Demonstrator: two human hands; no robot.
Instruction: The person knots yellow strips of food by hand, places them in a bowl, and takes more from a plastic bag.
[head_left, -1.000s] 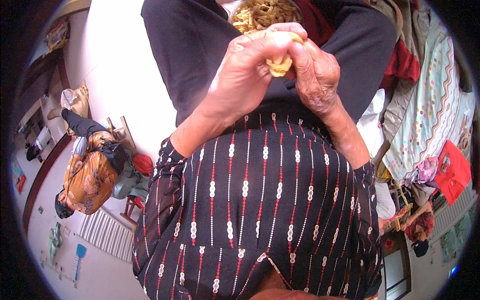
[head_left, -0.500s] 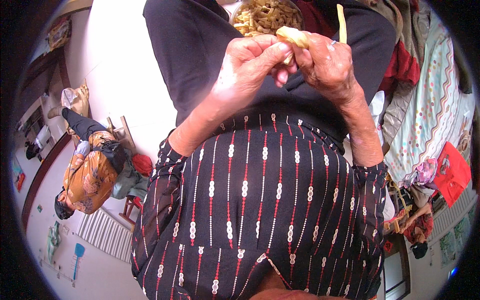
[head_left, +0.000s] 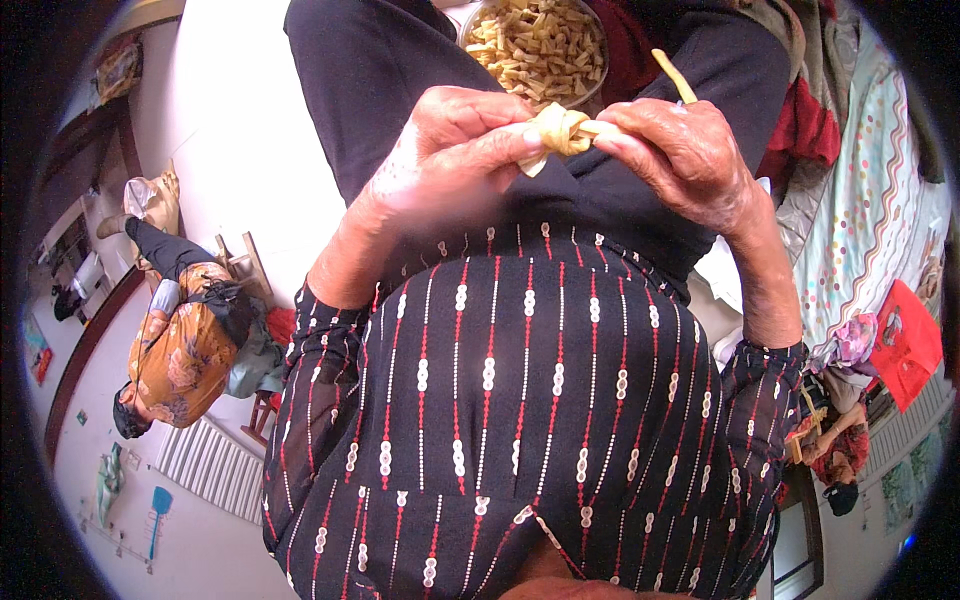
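Upper centre: left hand [head_left: 450,145] pinching a knotted yellow strip [head_left: 562,130], right hand [head_left: 690,155] clamped farther along it. Top edge: bowl [head_left: 606,62] of yellow pieces [head_left: 537,48].

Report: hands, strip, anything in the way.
Left hand and right hand both gripping. Yellow strip knotted between them. Bowl of cut pieces beyond, not blocking.

The premises are assessed as a home, apparently a lived-in room. At 8 o'clock, a white ribbed radiator [head_left: 213,467] is seen against a pale wall [head_left: 200,555], and a blue fly swatter [head_left: 160,506] is hung near it. At 9 o'clock, a wooden-framed seat [head_left: 255,265] is noted beside a person [head_left: 185,350] in a patterned top. Domestic textiles are evidenced at 3 o'clock by a dotted cloth [head_left: 850,225] with wavy banding.
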